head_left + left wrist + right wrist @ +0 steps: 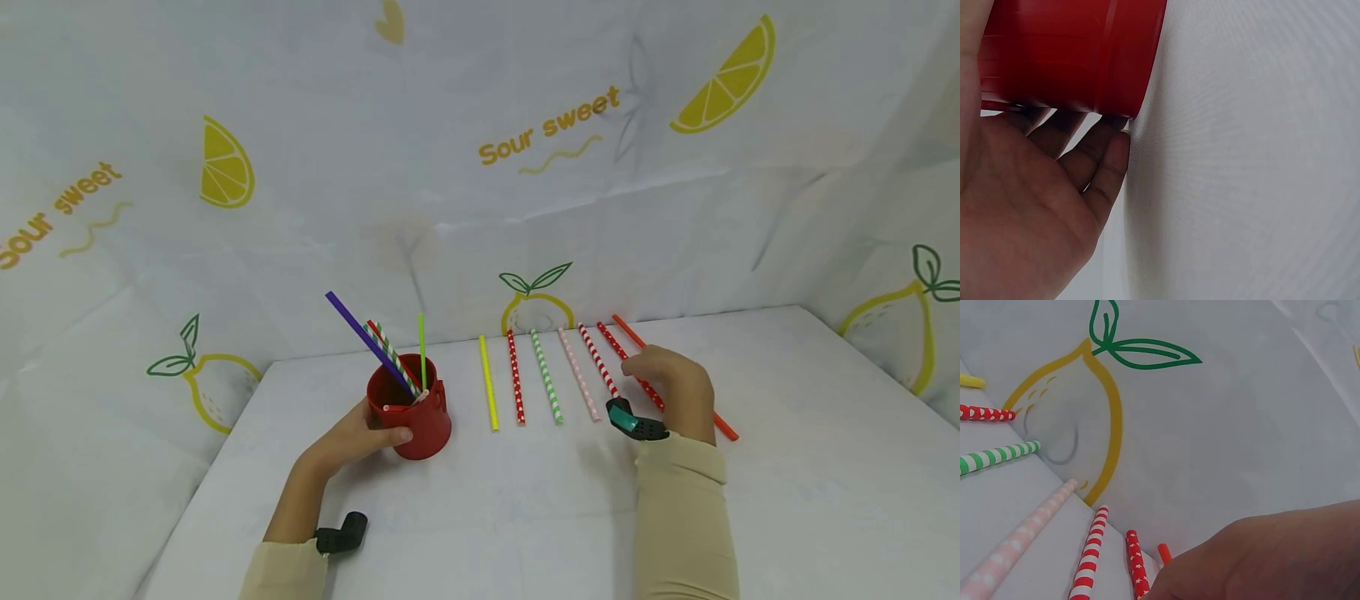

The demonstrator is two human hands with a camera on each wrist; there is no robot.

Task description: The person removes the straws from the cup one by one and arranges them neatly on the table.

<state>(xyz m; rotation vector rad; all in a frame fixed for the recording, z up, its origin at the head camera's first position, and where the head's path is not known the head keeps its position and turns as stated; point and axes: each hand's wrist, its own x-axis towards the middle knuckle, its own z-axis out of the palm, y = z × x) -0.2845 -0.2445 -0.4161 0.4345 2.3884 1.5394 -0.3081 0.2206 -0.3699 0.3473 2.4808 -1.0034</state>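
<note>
My left hand (358, 440) holds a small red bucket (427, 429) at its left side, thumb on the front wall. In the left wrist view, fingers curve along the bucket's wall (1066, 56), close to the white surface. Inside lean a purple straw (360, 327), a green straw (422, 342) and several striped or red ones. My right hand (675, 385) bends down over a red straw with white stars (611, 337) and a plain orange-red straw (628, 331). Its fingertips are hidden; I cannot tell whether they pinch a straw.
Left of my right hand lie a yellow straw (488, 383), a red dotted one (516, 379), a green-striped one (547, 379), a pink one (580, 375) and a red-striped one (598, 360). A lemon-printed white cloth (450, 242) rises behind the white table (525, 517).
</note>
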